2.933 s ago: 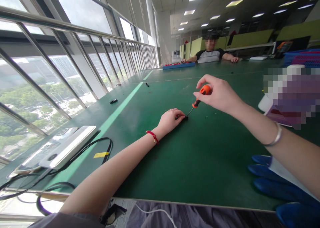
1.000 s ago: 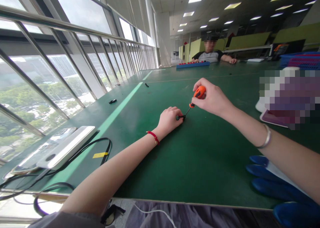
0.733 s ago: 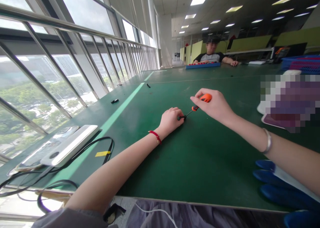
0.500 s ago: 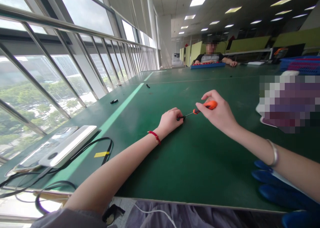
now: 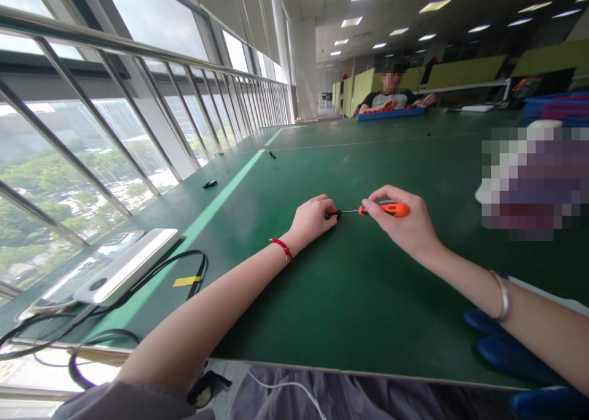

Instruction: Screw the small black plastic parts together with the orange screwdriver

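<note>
On the green table (image 5: 350, 309), my left hand (image 5: 314, 219) pinches a small black part (image 5: 332, 214) between thumb and fingers. My right hand (image 5: 405, 221) holds an orange and black screwdriver (image 5: 394, 210) by its handle, with the fingers closed round it. The screwdriver lies nearly level, and its thin shaft points left with the tip at the black part. Whether the tip sits inside the part is too small to tell.
A white power bank (image 5: 126, 267) and black cables lie at the left. Small black pieces (image 5: 210, 184) are farther back. Blue gloves (image 5: 519, 352) are under my right forearm. Across the table a person (image 5: 391, 95) sits behind a blue tray (image 5: 391, 114).
My right hand has lowered and shifted slightly right, and the screwdriver has gone from tilted to nearly level. The person across the table has moved their hands. My left hand keeps its grip.
</note>
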Motion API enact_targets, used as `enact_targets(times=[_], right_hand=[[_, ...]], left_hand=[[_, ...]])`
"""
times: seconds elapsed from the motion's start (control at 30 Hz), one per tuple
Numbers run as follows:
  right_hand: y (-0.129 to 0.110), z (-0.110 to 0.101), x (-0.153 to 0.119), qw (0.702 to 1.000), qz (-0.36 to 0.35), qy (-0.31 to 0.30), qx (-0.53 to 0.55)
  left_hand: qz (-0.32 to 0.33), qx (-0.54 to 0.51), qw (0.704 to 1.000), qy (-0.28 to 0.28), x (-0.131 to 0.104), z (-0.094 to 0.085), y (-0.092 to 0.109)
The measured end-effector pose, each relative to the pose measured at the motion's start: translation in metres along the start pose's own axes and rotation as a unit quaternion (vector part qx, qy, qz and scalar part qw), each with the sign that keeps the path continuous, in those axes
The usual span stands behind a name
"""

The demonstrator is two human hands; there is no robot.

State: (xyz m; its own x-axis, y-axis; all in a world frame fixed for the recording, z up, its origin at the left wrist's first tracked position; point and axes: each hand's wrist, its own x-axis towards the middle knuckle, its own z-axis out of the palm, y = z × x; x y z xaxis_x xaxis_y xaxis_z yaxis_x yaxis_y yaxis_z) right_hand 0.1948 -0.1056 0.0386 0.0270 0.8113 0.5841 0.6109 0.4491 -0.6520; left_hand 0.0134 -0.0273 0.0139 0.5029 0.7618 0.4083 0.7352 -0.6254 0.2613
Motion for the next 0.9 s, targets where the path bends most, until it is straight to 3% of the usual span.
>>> enact_targets(times=[0.23,0.43,0.6,0.8,0.9], right_hand=[[-0.0018,-0.0035,0.0026,0.999,-0.014,0.042,0.013],[-0.0006,-0.0051,0.0019,1.0,-0.004,0.0,0.001],[-0.0005,-0.0033,0.0006,0.999,-0.017,0.043,0.011],[0.0008,-0.0027,0.0004,0.999,0.03,-0.02,-0.005],[-0.0002,-0.0019,0.0002,0.999,0.019,0.011,0.023]], left_hand=[[0.004,0.004,1.0,0.003,-0.001,0.0006,-0.0005],[-0.001,0.006,1.0,-0.006,-0.0008,-0.0008,0.0001],[-0.003,0.008,1.0,-0.009,-0.0009,-0.0016,0.0009],[0.008,0.008,1.0,-0.002,-0.0008,-0.001,-0.0004],[0.009,0.009,1.0,-0.001,-0.0007,-0.0008,-0.0006]])
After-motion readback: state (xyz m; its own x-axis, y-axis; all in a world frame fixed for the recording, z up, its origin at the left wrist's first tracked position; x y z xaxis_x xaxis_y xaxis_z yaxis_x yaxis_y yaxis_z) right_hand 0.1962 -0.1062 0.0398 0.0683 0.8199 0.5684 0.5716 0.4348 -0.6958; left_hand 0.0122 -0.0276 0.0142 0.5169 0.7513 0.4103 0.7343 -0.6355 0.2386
